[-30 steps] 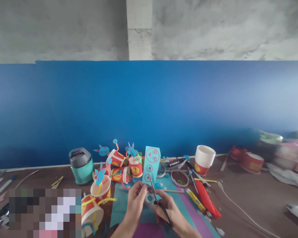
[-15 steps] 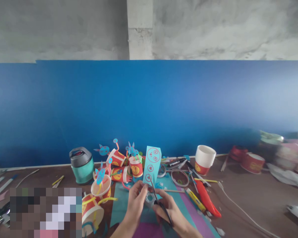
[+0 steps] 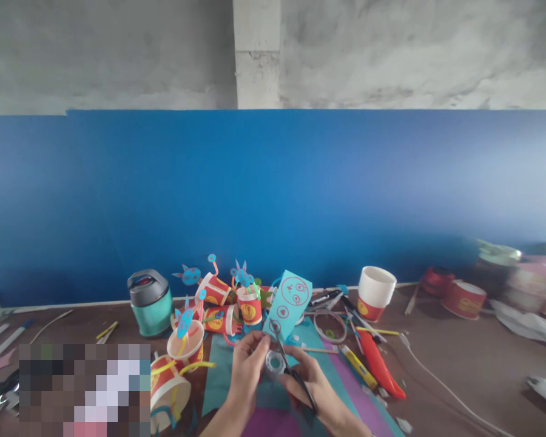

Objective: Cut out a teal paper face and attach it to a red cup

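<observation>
My left hand is closed on the lower end of a light blue paper strip. Drawn on the strip in red are a round face and smaller circles. My right hand is wrapped round the black handles of a pair of scissors, their blades reaching up over the lowest circle. Whether the blades are cutting into the paper I cannot make out. Below and between my hands is a small clear ring, perhaps a tape roll. Blue and purple sheets lie beneath my hands.
Red-and-white paper cups with blue paper faces crowd the left side, beside a teal container. To the right are a glue stick, a red pouch-like object, a tape ring, an upright cup and a white cable.
The blue paper strip has turned clockwise, its top leaning to the right. My hands stay in nearly the same place, with the scissors still over the strip's lower end.
</observation>
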Motion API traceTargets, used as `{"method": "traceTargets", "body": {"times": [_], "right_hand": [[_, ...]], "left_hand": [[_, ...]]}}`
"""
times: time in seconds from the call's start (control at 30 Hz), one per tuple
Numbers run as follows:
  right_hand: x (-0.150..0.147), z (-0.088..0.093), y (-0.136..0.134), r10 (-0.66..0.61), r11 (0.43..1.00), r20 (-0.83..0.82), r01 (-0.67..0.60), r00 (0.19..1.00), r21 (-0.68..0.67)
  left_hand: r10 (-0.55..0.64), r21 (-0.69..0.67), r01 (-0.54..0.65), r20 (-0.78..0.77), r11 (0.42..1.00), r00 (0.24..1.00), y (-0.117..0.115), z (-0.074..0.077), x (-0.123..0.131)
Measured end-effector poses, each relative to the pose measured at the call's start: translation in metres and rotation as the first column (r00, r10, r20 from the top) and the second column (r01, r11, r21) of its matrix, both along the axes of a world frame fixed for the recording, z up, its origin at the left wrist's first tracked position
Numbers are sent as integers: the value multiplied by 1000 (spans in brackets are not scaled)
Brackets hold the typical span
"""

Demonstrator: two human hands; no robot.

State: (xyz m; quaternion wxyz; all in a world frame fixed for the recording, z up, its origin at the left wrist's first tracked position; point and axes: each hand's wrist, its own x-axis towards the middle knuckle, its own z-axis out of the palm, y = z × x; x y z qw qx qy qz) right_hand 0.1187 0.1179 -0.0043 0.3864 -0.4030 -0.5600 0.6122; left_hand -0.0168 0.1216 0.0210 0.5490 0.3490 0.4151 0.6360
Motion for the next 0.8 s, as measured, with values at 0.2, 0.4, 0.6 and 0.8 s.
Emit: {"method": "traceTargets", "body": {"times": [0.2,0.4,0.6,0.8], "right_hand": [[1,1,-1,19,1000,-31,-19,999,-2],[2,-6,1,41,999,-9,-41,999,-6],[2,-6,0,31,1000,11,-31,999,-6],[1,1,-2,64,998,35,-64,997,-8]], "left_hand": [[-14,2,14,-24,1000,1000,1,1,-1],[15,24,-13,-91,1000,996,0,2,-1],[39,38,-35,-102,999,994,0,3,-1],[36,31,-33,-98,999,995,-3,8,0]]}}
